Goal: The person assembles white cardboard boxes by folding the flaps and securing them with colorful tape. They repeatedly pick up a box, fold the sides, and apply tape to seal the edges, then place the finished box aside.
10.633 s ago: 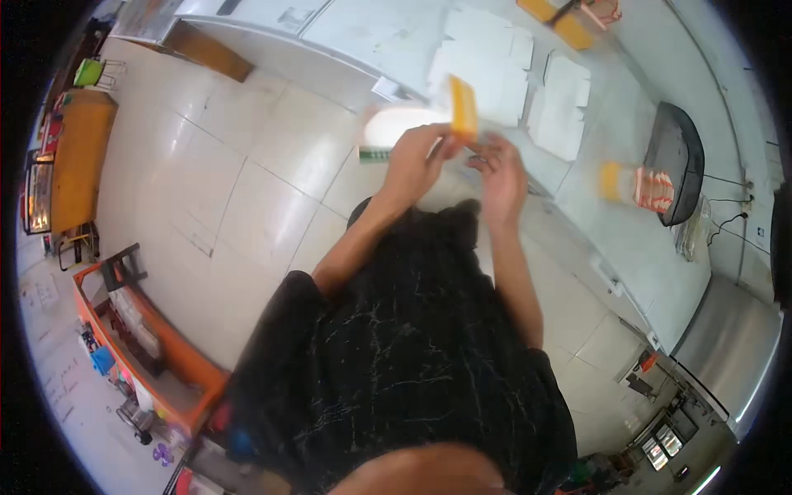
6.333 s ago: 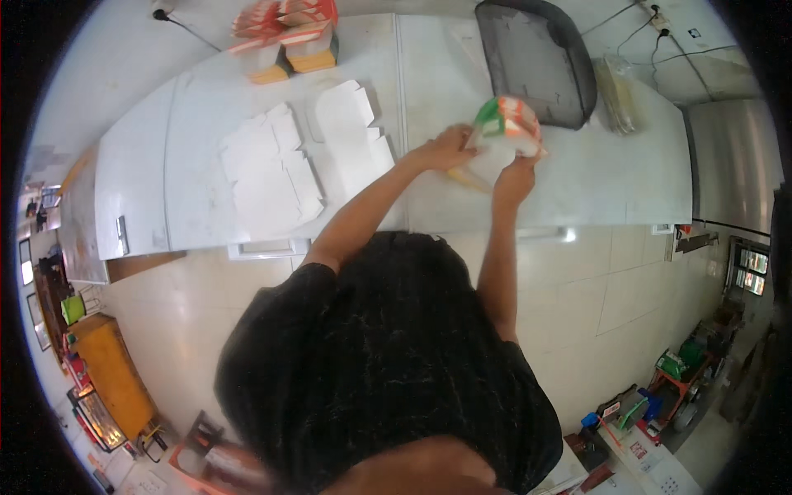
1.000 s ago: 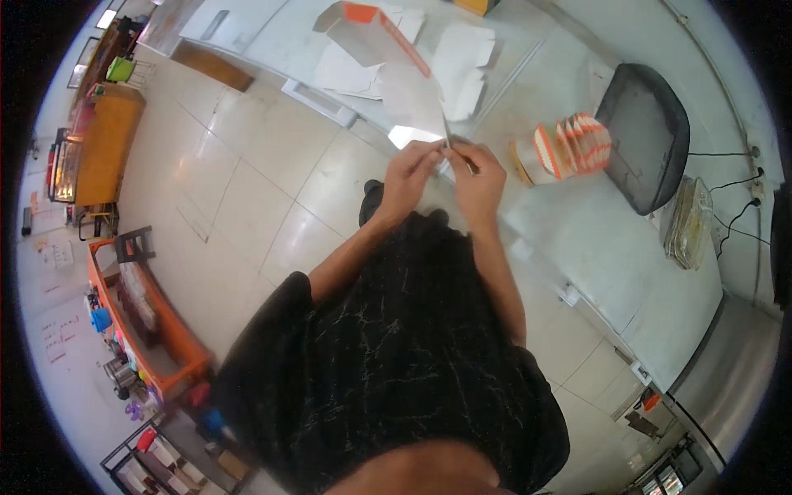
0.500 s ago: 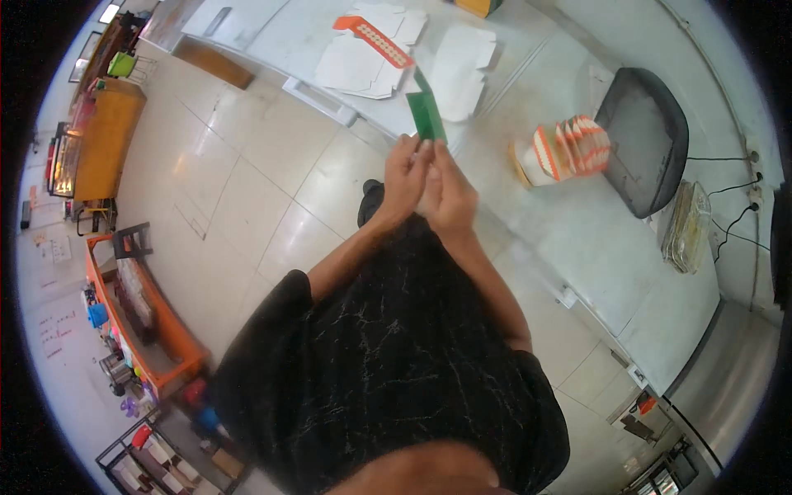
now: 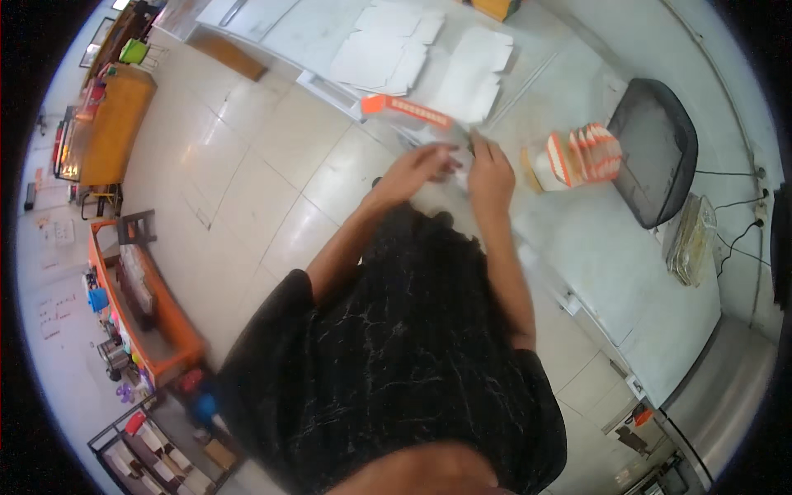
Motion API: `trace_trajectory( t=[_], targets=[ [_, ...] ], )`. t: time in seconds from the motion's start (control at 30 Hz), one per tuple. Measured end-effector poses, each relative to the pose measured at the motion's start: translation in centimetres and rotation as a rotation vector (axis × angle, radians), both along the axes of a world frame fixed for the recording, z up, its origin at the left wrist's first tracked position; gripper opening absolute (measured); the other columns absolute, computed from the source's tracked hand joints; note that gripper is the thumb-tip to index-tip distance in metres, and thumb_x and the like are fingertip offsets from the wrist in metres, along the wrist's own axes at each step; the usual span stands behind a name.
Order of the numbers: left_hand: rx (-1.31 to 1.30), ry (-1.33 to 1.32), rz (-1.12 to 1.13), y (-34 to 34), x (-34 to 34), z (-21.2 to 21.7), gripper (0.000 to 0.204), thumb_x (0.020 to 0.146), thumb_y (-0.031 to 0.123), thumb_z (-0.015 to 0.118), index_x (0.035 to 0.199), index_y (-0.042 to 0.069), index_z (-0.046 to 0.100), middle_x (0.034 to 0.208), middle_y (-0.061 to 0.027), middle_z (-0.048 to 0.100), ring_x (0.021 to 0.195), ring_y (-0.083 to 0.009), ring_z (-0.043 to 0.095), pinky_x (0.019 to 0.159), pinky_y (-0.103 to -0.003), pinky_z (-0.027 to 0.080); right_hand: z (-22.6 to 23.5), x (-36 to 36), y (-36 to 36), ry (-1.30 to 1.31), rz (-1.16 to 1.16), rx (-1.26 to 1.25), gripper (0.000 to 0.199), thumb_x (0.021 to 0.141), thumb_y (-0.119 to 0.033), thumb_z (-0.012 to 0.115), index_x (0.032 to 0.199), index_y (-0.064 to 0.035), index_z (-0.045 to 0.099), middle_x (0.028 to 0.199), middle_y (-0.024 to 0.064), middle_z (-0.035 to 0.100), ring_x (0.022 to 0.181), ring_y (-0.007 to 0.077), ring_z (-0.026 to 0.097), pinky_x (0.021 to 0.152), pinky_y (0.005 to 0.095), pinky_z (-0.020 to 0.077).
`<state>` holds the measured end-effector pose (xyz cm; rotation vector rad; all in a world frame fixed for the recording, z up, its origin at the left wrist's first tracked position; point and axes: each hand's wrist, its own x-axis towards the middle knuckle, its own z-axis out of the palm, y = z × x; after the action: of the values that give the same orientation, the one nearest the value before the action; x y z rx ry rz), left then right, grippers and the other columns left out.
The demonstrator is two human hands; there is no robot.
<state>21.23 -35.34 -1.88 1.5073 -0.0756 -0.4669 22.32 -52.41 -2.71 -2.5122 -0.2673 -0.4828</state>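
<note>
Over the table's near edge, my right hand grips a thin card carton near its right end. The carton's orange panel, with a row of pale marks, stretches up and left from the fingers. Below that panel, my left hand is held apart from my right one, fingers slightly curled and blurred. Nothing shows clearly in its grasp. Flat white carton blanks lie on the table just beyond, with another white blank beside them. To the right stands a row of nested orange-and-white cartons.
The pale table runs along my front and right. A dark chair backrest and a stack of plastic-wrapped sheets are by the wall, where cords hang. A yellow box sits at the far edge. Tiled floor lies left.
My hands have drawn apart from their close pinch. The carton has turned, so its green face no longer shows and the orange panel sits lower, nearer the hands. The view has shifted slightly.
</note>
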Motion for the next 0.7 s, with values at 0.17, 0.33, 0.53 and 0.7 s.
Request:
trace_trajectory(
  t=[0.17, 0.33, 0.53, 0.7],
  targets=[
    [-0.073, 0.133, 0.29, -0.2, 1.2, 0.9, 0.047, 0.098, 0.033, 0.058, 0.121, -0.009, 0.055, 0.113, -0.019, 0.063, 0.103, -0.0249, 0.065, 0.085, -0.038, 0.058, 0.1, -1.6, 0.6, -0.266, 0.051, 0.01, 0.028, 0.079, -0.002, 0.062, 0.105, -0.0081, 0.07, 0.105, 0.0043, 0.066, 0.091, 0.0223, 0.066, 0.075, 0.0333, 0.0541],
    [-0.11, 0.039, 0.294, 0.5, 0.9, -0.6, 0.032, 0.096, 0.017, 0.062, 0.116, -0.008, 0.062, 0.107, -0.0141, 0.067, 0.096, -0.0193, 0.066, 0.083, -0.034, 0.058, 0.6, -2.1, -0.6, 0.023, 0.113, 0.229, 0.022, 0.082, -0.004, 0.065, 0.104, -0.0036, 0.067, 0.098, 0.0116, 0.068, 0.085, 0.0278, 0.068, 0.072, 0.0374, 0.0542],
    [0.049, -0.077, 0.34, 0.3, 0.7, -0.7, 0.024, 0.094, 0.012, 0.063, 0.109, -0.006, 0.068, 0.093, -0.0102, 0.071, 0.083, -0.0143, 0.066, 0.075, -0.028, 0.057, 2.1, -2.9, -1.2, 0.317, 0.107, 0.445, 0.017, 0.089, -0.013, 0.066, 0.099, -0.0002, 0.062, 0.084, 0.0186, 0.068, 0.074, 0.0301, 0.068, 0.067, 0.0365, 0.052],
    [0.236, -0.25, 0.347, -0.1, 0.1, -0.5, 0.02, 0.091, 0.01, 0.066, 0.108, 0.0, 0.071, 0.098, -0.0088, 0.072, 0.085, -0.0135, 0.067, 0.073, -0.028, 0.057, 1.5, -3.0, -0.4, 0.352, -0.069, 0.667, 0.017, 0.094, -0.015, 0.062, 0.095, 0.0016, 0.06, 0.077, 0.0117, 0.065, 0.067, 0.0165, 0.061, 0.063, 0.0301, 0.0478]
  ],
)
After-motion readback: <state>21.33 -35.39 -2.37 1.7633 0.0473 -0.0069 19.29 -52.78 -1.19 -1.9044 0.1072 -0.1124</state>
